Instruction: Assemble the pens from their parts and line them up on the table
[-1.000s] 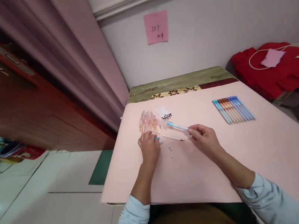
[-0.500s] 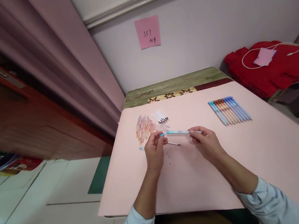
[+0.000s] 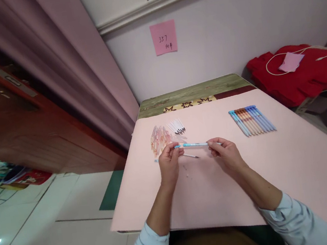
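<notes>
My right hand (image 3: pixel 226 153) pinches the right end of a light blue pen barrel (image 3: pixel 196 144), held level above the table. My left hand (image 3: pixel 169 165) grips a small bright blue pen piece (image 3: pixel 177 146), which sits close to the barrel's left end; a narrow gap seems to lie between them. Below, a white pen refill (image 3: pixel 191 156) with a dark tip lies partly behind my left fingers. Another light blue piece (image 3: pixel 156 160) pokes out left of that hand. Tiny bits (image 3: pixel 187 175) are scattered on the table between my wrists.
Behind my left hand lie a pile of clear, orange-tinted pen parts (image 3: pixel 159 137) and a fan of white refills (image 3: pixel 176 126). A row of blue and brown pens (image 3: pixel 252 120) rests on the pink table covering (image 3: pixel 282 170). Red cloth (image 3: pixel 297 86) is at the right.
The view has shifted slightly. Both hands keep the same hold, with the blue piece and the barrel in nearly the same position.
</notes>
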{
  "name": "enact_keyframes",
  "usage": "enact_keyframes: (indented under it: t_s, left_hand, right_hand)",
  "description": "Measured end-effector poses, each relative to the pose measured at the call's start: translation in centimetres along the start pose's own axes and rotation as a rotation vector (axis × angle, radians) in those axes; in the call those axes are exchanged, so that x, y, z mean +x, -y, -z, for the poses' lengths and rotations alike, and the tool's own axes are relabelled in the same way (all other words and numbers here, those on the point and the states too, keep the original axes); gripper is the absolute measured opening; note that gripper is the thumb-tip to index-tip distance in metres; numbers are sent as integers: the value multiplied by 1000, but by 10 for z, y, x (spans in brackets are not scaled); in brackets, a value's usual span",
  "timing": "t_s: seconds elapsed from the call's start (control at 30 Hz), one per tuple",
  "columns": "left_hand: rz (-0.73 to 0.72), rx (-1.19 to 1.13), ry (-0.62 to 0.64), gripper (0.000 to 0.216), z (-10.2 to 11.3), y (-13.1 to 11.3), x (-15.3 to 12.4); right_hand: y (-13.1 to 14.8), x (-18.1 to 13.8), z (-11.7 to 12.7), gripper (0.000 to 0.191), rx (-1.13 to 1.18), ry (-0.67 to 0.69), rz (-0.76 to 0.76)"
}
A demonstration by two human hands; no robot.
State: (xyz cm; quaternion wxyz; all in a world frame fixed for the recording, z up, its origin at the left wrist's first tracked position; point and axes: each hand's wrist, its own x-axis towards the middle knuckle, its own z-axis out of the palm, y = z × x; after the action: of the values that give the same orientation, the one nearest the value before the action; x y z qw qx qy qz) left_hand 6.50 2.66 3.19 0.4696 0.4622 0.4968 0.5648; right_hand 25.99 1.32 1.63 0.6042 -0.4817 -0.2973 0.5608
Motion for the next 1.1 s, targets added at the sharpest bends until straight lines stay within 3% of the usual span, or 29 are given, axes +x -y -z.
enact_keyframes:
  t_s: [0.33,0.47,0.63,0.8,0.93,1.1]
  left_hand:
    - [-179,244,16,20,5,2,1]
    - [-16,21,69,34,5,-2,2]
    - [124,-156,-52,47,8,-8,3]
    - [120,-190,-136,44,9,-11,-1]
    - [86,-161,-120,43,4,-17,-6]
    - [30,-87,-78,48,-4,-27,-11]
  right_hand:
    - [4,-3,0,34,-21,25,5]
    - [2,-1,3,34,-32,58,-20]
    - [-16,1,7,32,-210,255,-31]
    - [-22,-4,3,23,-579,338,212]
    - [-15,-7,-1,11,-801,316,421]
    - [-14,-14,-7,6,-944,255,488]
